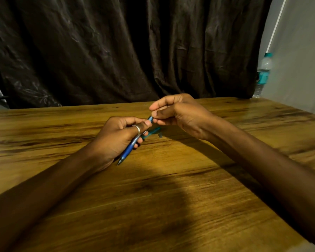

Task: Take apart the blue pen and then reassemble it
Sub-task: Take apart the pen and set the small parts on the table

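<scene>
Blue pen is sitting in your left hand, fingers curled around the barrel, tip pointing down toward you just above the counter. Your left thumb, wearing a ring, is pressing along the upper barrel. Your right hand is pinching the pen's top end between thumb and fingertips. A teal pen part and a small grey piece are lying on the counter just behind your hands. Farther back, a water bottle is standing beside a dark curtain.

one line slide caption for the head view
Left hand holds slim blue plastic pen above wooden table while right hand pinches its top end.
</scene>
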The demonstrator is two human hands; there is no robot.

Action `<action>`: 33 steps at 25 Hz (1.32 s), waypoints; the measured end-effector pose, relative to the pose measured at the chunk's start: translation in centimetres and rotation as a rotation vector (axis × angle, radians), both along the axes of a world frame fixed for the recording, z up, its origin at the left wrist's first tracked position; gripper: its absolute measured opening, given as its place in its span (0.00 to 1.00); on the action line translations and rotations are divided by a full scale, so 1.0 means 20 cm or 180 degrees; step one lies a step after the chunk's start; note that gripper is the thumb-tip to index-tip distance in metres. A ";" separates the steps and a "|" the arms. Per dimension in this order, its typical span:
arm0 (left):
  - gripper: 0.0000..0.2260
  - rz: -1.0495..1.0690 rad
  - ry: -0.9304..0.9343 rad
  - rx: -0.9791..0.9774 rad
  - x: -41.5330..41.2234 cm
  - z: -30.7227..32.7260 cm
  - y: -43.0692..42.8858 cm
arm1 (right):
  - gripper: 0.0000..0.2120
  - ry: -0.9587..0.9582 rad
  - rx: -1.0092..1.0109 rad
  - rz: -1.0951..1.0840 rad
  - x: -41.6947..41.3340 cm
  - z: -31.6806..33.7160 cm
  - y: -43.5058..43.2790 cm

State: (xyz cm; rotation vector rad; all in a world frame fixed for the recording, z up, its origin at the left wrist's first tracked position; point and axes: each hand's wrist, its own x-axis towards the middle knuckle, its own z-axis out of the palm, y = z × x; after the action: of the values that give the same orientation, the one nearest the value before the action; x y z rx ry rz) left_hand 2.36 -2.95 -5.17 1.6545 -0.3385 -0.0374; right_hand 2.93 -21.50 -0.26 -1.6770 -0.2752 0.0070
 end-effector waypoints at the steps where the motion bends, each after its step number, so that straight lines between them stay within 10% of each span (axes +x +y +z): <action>1: 0.08 -0.0011 0.0006 -0.0011 0.00 0.00 0.00 | 0.08 -0.0001 0.0007 -0.0008 0.00 0.00 0.00; 19: 0.07 0.0066 -0.0107 0.0076 0.01 -0.01 0.00 | 0.09 -0.0056 0.0249 -0.0273 0.03 0.03 -0.06; 27: 0.08 0.0213 -0.0124 -0.0129 0.01 0.00 -0.01 | 0.10 -0.0179 -0.2347 0.0549 0.03 0.06 -0.13; 33: 0.08 0.0244 -0.0131 -0.0134 0.02 -0.01 -0.01 | 0.09 0.0011 -0.2917 0.0841 0.01 0.08 -0.14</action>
State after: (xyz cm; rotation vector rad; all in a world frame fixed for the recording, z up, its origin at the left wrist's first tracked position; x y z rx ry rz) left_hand 2.81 -3.08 -5.37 1.6268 -0.3049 0.0609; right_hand 3.12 -24.38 1.28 -2.5310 -0.5414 0.3837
